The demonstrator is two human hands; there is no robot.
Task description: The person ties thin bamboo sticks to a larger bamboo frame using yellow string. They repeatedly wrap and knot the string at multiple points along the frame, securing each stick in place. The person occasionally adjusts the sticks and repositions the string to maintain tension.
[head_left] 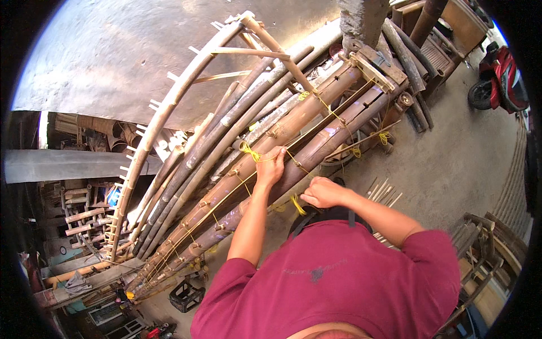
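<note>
Lower centre: the maroon shirt bears a line of small dark lettering beside a dark emblem; the characters, inverted and blurred, are illegible. Upper centre: purple marks on a bamboo pole, not distinguishable as writing. No readable text.

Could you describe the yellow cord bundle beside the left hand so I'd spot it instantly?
Find the two thick bamboo poles slanting across the middle. Where the left hand reaches them, a loosely looped yellow cord bundle sits just left of the hand. It alone lies beside that hand: another bundle hangs near the right hand, and others are farther toward the upper right.
</note>
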